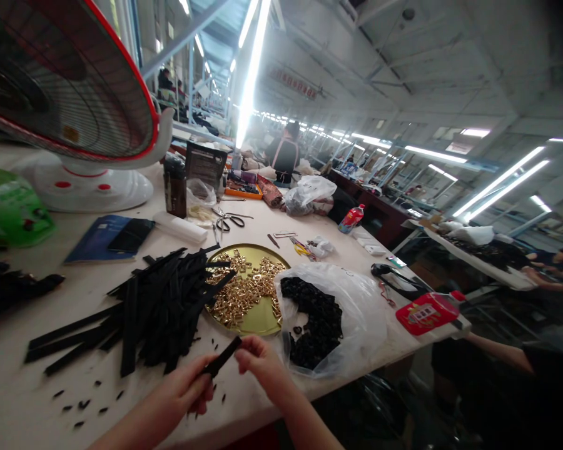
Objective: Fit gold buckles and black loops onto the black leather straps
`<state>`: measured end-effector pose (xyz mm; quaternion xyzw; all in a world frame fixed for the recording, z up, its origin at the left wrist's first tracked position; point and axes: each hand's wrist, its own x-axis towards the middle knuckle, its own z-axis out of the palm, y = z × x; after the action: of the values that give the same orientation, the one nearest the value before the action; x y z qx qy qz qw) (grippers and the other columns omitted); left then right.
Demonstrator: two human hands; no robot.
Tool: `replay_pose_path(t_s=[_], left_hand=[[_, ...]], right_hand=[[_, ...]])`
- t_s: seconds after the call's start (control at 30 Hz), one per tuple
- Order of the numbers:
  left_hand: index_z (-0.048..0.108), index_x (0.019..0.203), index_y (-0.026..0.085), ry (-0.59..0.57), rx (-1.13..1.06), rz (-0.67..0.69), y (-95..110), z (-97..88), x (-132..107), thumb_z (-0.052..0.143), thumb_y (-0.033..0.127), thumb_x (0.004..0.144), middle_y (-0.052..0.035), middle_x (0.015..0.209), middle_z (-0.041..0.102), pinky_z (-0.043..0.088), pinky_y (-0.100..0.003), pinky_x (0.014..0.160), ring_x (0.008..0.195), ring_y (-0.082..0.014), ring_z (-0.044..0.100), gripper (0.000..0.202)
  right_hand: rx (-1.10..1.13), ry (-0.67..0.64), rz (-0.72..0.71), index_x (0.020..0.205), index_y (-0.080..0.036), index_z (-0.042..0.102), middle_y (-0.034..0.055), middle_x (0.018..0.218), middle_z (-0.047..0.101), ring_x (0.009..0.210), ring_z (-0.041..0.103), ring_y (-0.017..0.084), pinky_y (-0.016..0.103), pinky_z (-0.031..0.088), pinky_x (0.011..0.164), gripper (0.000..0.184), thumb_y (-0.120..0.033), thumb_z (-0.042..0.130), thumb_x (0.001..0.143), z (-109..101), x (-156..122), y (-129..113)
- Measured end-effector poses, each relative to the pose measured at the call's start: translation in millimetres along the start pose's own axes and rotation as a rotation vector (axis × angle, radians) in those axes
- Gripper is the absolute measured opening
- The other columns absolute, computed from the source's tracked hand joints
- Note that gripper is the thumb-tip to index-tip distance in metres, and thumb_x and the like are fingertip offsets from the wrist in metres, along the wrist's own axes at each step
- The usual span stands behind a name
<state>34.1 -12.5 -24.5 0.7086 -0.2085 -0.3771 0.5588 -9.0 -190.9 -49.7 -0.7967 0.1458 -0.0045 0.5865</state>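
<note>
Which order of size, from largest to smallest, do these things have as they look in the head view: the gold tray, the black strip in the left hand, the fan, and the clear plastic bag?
1. Fan
2. Clear plastic bag
3. Gold tray, partly covered
4. Black strip

Over the tray (259, 322) there is room, but black strips (164, 306) and a plastic bag (363, 306) flank it.
</note>
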Motion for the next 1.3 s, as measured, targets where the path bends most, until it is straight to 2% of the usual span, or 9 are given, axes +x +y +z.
replay_pose_path(t_s=[0.13, 0.3, 0.43, 0.53, 0.73, 0.93, 1.07, 1.17, 1.3], left_hand=[[0.045, 0.089, 0.019, 0.163, -0.118, 0.002, 11.1, -9.0, 7.5, 0.045, 0.032, 0.067, 0.0073, 0.058, 0.049, 0.038, -0.021, 0.043, 0.045, -0.0097, 0.047, 0.026], [0.049, 0.087, 0.017, 0.260, 0.040, -0.074, 16.1, -12.1, 14.5, 0.047, 0.040, 0.062, 0.0122, 0.043, 0.036, 0.030, -0.020, 0.037, 0.035, -0.0083, 0.035, 0.033], [0.057, 0.075, 0.018, 0.315, 0.202, 0.012, 20.8, -21.5, 18.5, 0.051, 0.043, 0.067, 0.0039, 0.057, 0.054, 0.040, -0.024, 0.048, 0.050, -0.0142, 0.052, 0.028], [0.060, 0.086, 0.019, 0.318, 0.227, 0.162, 25.7, -26.5, 22.4, 0.054, 0.042, 0.071, -0.0007, 0.078, 0.065, 0.044, -0.026, 0.068, 0.075, -0.0195, 0.059, 0.028], [0.059, 0.077, 0.017, 0.225, 0.250, 0.177, 24.3, -18.6, 21.7, 0.048, 0.046, 0.077, 0.0037, 0.059, 0.057, 0.041, -0.022, 0.054, 0.058, -0.0148, 0.054, 0.030], [0.058, 0.073, 0.019, 0.309, 0.310, 0.212, 29.4, -8.4, -1.5, 0.048, 0.039, 0.077, 0.0016, 0.066, 0.060, 0.041, -0.024, 0.060, 0.064, -0.0171, 0.056, 0.023], [0.054, 0.069, 0.019, 0.396, 0.242, 0.202, 27.2, 3.3, -10.0, 0.048, 0.042, 0.077, 0.0016, 0.063, 0.057, 0.040, -0.025, 0.059, 0.062, -0.0164, 0.054, 0.025], [0.051, 0.070, 0.019, 0.296, 0.021, 0.070, 22.9, 11.1, -8.5, 0.049, 0.050, 0.073, 0.0065, 0.051, 0.046, 0.032, -0.021, 0.044, 0.044, -0.0104, 0.042, 0.031], [0.048, 0.072, 0.019, 0.166, -0.108, -0.001, 26.6, 15.4, -6.6, 0.048, 0.056, 0.069, 0.0095, 0.049, 0.041, 0.022, -0.018, 0.036, 0.034, -0.0057, 0.029, 0.037]], right_hand=[[-0.243, 0.239, -0.037, 0.070, -0.016, 0.059, 0.0039, 0.073, 0.056, 0.072, 0.050, 0.017, 0.028, 0.037, 0.064, 0.011, -0.027, 0.058, 0.072, -16.7, 52.4, -1.8], [-0.326, 0.293, -0.055, 0.058, -0.017, 0.053, 0.0010, 0.061, 0.051, 0.064, 0.047, 0.017, 0.029, 0.033, 0.061, 0.010, -0.017, 0.062, 0.063, 0.6, 75.0, 0.4], [-0.245, 0.225, -0.104, 0.066, -0.017, 0.054, -0.0009, 0.062, 0.052, 0.061, 0.048, 0.014, 0.025, 0.035, 0.058, 0.004, -0.017, 0.053, 0.070, 5.2, 61.0, -4.1], [-0.150, 0.108, -0.121, 0.071, -0.017, 0.055, -0.0026, 0.060, 0.054, 0.057, 0.050, 0.012, 0.022, 0.037, 0.053, 0.004, -0.021, 0.054, 0.073, 4.1, 39.3, -15.6], [0.170, -0.135, -0.095, 0.070, -0.016, 0.058, -0.0007, 0.062, 0.059, 0.055, 0.050, 0.011, 0.022, 0.039, 0.053, 0.006, -0.022, 0.058, 0.071, 8.1, -3.0, -37.8], [0.340, -0.186, 0.010, 0.071, -0.016, 0.054, 0.0000, 0.059, 0.057, 0.049, 0.048, 0.010, 0.022, 0.038, 0.051, 0.033, -0.049, 0.056, 0.072, 22.5, -15.8, -34.1], [0.061, -0.008, -0.171, 0.066, -0.017, 0.051, 0.0001, 0.056, 0.051, 0.052, 0.046, 0.012, 0.024, 0.035, 0.051, 0.043, -0.053, 0.035, 0.083, 29.5, -27.1, -28.8], [-0.152, 0.061, -0.318, 0.064, -0.018, 0.051, 0.0009, 0.058, 0.051, 0.057, 0.047, 0.013, 0.025, 0.034, 0.055, 0.041, -0.046, 0.033, 0.087, 25.6, -37.0, -27.0], [0.067, -0.035, -0.236, 0.065, -0.018, 0.049, -0.0018, 0.052, 0.046, 0.049, 0.044, 0.011, 0.023, 0.034, 0.048, 0.041, -0.048, 0.032, 0.087, 19.3, -43.7, -27.9]])
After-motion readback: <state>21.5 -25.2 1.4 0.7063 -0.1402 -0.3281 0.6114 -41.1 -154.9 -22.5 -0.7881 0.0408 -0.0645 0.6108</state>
